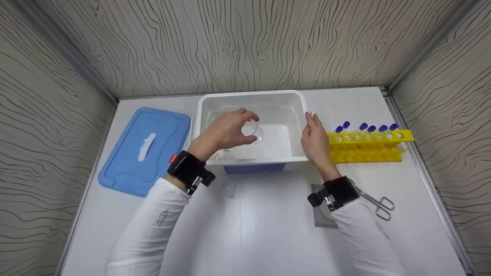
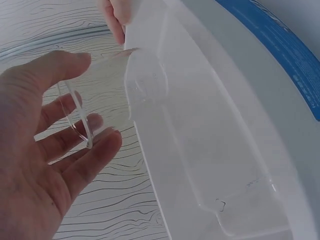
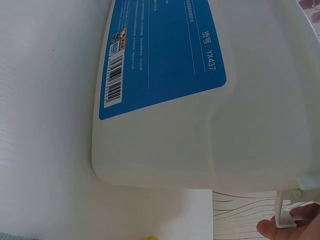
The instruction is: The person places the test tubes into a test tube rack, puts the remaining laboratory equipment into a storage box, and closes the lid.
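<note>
A clear, beaker-like cup point(image 2: 112, 87) is in my left hand point(image 1: 226, 131), gripped between thumb and fingers near its rim. It lies on its side in the left wrist view, its base pointing toward the white box point(image 1: 251, 94). In the head view the hand and cup are over the box's opening. My right hand point(image 1: 315, 140) rests along the box's right side with its fingers fairly straight. In the right wrist view its fingers touch a white latch point(image 3: 286, 212) on that side. Another clear object point(image 1: 222, 154) shows partly inside the front left corner, beneath my left forearm.
A blue lid point(image 1: 126, 153) with a white handle lies left of the box. To the right stands a yellow rack point(image 1: 368, 147) with several blue-capped tubes point(image 1: 371, 128). Metal tongs point(image 1: 378, 201) and a grey square sheet point(image 1: 321, 218) lie near my right wrist.
</note>
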The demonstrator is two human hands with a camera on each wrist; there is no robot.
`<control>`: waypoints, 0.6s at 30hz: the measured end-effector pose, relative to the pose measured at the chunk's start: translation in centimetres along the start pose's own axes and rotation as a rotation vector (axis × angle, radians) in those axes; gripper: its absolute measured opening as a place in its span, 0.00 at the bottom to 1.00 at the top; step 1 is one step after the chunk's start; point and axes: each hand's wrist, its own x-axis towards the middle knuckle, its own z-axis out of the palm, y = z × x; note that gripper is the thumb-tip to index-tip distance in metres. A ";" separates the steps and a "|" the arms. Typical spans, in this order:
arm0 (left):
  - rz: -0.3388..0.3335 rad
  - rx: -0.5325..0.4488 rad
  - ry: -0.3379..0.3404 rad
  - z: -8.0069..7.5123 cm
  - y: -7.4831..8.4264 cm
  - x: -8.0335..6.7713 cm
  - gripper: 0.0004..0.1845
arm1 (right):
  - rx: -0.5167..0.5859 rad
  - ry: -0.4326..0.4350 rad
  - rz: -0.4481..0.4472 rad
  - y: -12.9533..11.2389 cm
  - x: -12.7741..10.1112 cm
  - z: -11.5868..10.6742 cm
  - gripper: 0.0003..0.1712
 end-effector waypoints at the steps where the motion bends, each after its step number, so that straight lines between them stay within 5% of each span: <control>1: -0.005 0.002 -0.009 0.1 -0.2 0.3 0.28 | 0.002 0.000 0.001 0.0 0.0 0.0 0.28; 18: -0.040 0.132 -0.198 2.3 -2.3 2.9 0.29 | -0.013 0.021 -0.015 0.1 0.1 0.0 0.28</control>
